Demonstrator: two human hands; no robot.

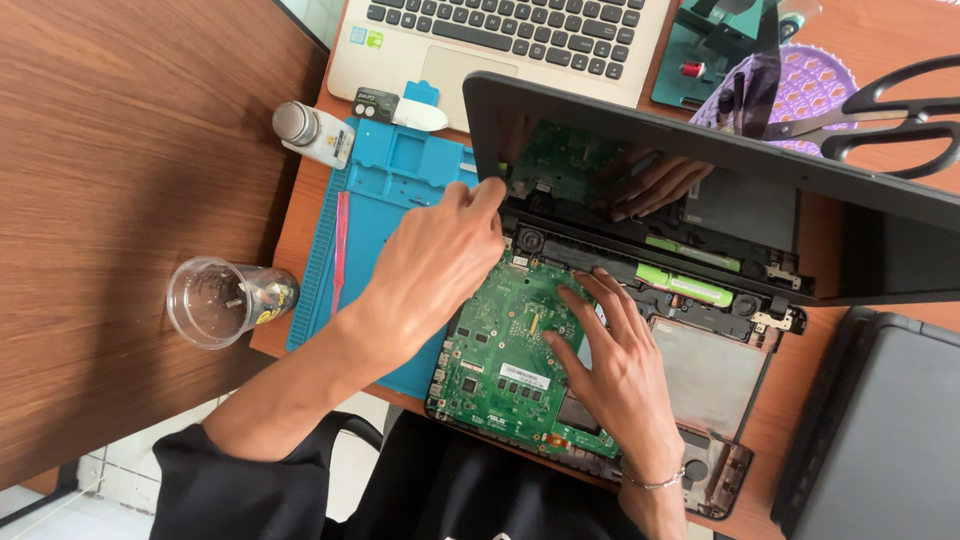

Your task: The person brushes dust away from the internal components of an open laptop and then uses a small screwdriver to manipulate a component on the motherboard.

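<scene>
An opened black laptop [720, 375] lies on the table with its green motherboard [500, 350] exposed and its dark screen [800, 200] tilted up. My left hand [435, 265] reaches to the screen's lower left corner near the hinge, fingertips pinched there; whether it grips anything is unclear. My right hand [615, 365] rests flat on the motherboard, fingers spread and pointing toward the green battery cells [685, 285]. A bracelet sits on that wrist. The screen mirrors the board and my fingers.
A blue repair mat [385, 185] lies under the laptop's left side. A silver laptop [500, 40] sits behind. A clear plastic cup [215, 300], a small white bottle [315, 133], black scissors [890, 115], a purple basket [810, 85] and a grey panel [880, 430] surround the work.
</scene>
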